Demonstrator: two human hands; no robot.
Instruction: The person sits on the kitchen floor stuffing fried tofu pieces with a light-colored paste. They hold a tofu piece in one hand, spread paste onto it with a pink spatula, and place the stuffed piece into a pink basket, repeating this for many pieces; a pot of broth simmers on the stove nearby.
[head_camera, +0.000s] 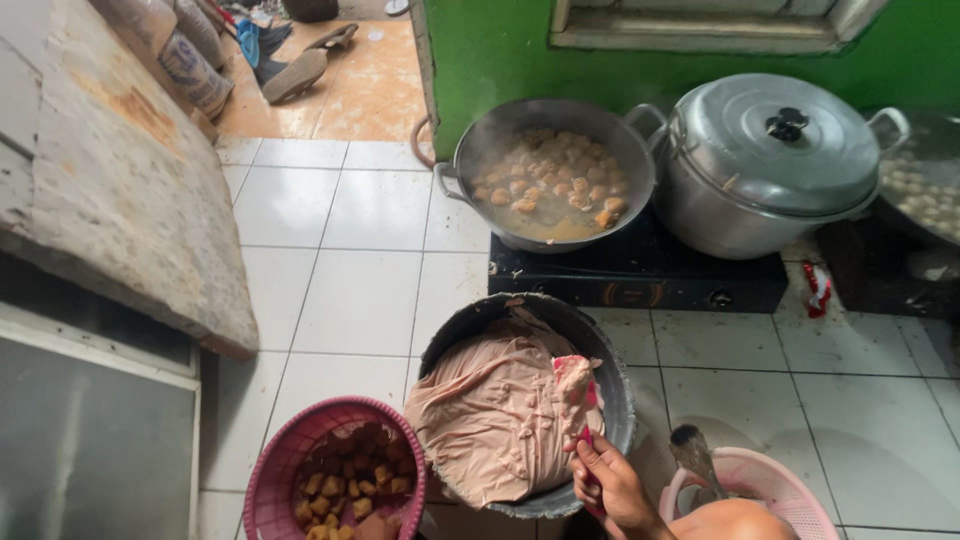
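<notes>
The right hand (612, 482) is closing its grip around a red-handled spatula (579, 392), whose blade is smeared with the pale pink paste (490, 410) and is resting on that mound. The paste is filling a round grey metal basin (620, 385) sitting on the white tiled floor (350, 290), just in front of the person. The left hand is not showing anywhere in the view.

The mound is lying heaped against the near rim, so a hard scrape could be pushing paste over the edge onto the tiles. The basin is standing close to the black gas stove (640, 275); leaning forward risks steam or a splash from the open grey wok of simmering balls in broth (548, 185). The lidded aluminium pot (770, 160) is sitting just beside the wok, handles nearly touching, so a nudge to one could be jostling the other.

A pink plastic basket of fried golden-brown cubes (340, 480) is standing just left of the basin, and a pale pink plastic basket (770, 485) with a metal ladle (692, 455) is sitting to the right.

Printed grey sacks (185, 55) are leaning at the far left, and a small red-and-white wrapper (818, 287) is lying on the floor beside the stove.
</notes>
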